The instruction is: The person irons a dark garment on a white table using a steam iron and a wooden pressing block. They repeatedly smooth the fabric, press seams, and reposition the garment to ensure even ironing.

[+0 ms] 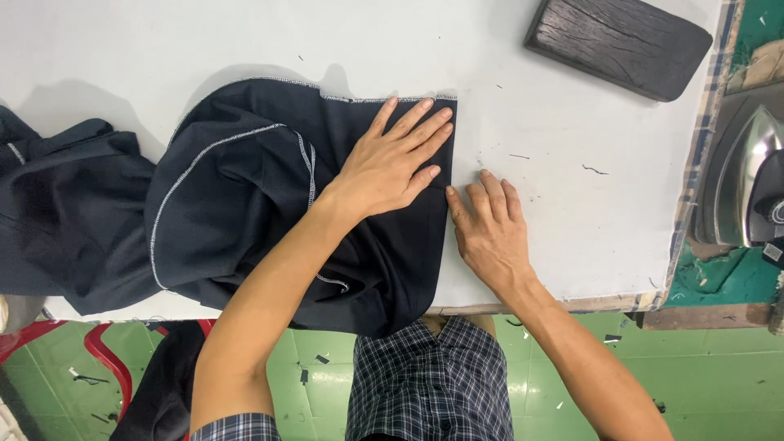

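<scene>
A white table (572, 122) holds dark cloth (245, 212). The left hand (392, 163) presses it flat, fingers spread. The right hand (488, 224) rests beside its right edge, fingers together. The left part looks bunched, not yet smoothed.

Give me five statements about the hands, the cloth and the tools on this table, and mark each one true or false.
1. The left hand lies flat on the dark garment. True.
2. The right hand holds the iron. False: it rests on the white table cover beside the garment's edge; the iron sits untouched at the far right.
3. The garment has white stitching along its seams. True.
4. A dark wooden block lies on the garment. False: it lies on the table cover, apart from the garment.
5. The floor is green. True.
</scene>
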